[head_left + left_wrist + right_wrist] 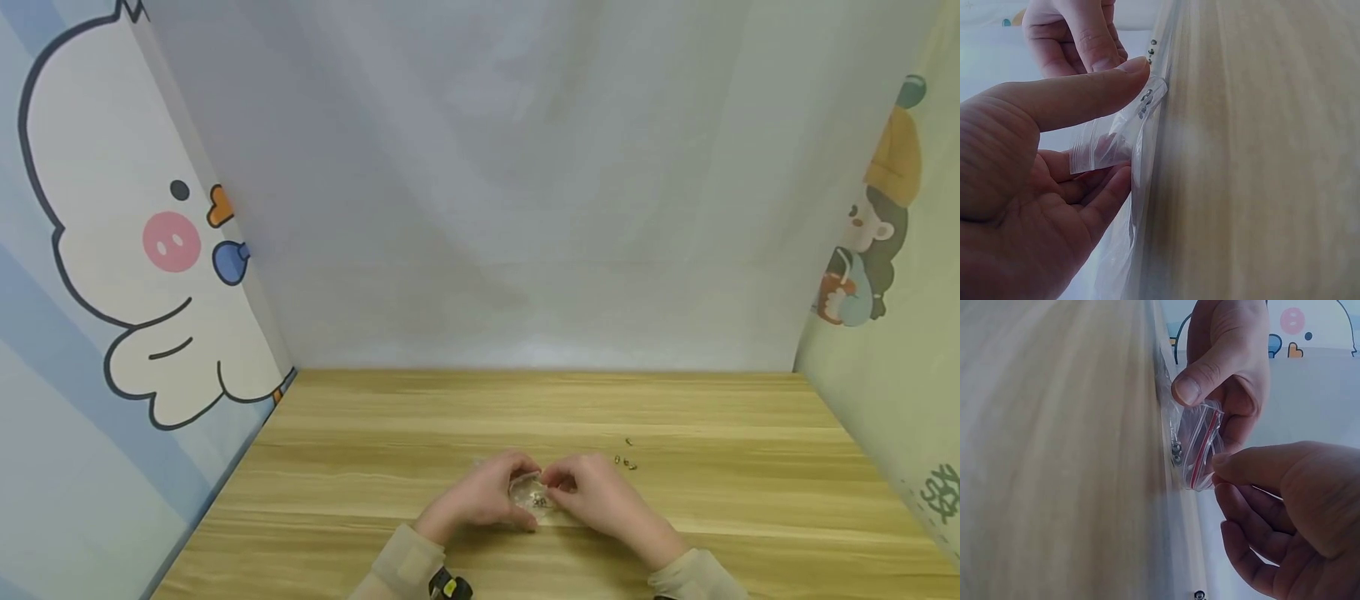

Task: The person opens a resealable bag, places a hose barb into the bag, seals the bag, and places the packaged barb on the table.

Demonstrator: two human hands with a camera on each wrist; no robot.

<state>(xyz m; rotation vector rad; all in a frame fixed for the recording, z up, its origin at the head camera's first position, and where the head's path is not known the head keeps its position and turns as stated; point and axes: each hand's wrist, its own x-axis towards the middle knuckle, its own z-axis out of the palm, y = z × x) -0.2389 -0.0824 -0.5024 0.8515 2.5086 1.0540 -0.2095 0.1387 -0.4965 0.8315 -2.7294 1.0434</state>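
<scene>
A small clear zip bag point(527, 490) with a red seal line point(1204, 449) is between my two hands, low over the table. Several small shiny metal pieces point(1176, 452) lie in its lower part. My left hand point(491, 493) holds the bag from the left, thumb on the near side and fingers curled behind it. At the bag's mouth, my right hand point(596, 493) pinches the edge between thumb and index finger. More clear plastic point(1124, 250) lies along the table under the left hand, partly hidden by it.
Several loose metal pieces point(626, 462) lie on the wood-grain table point(375, 433) just beyond the right hand. A pale curtain point(525, 208) stands along the back edge, and printed cartoon panels flank the table on both sides.
</scene>
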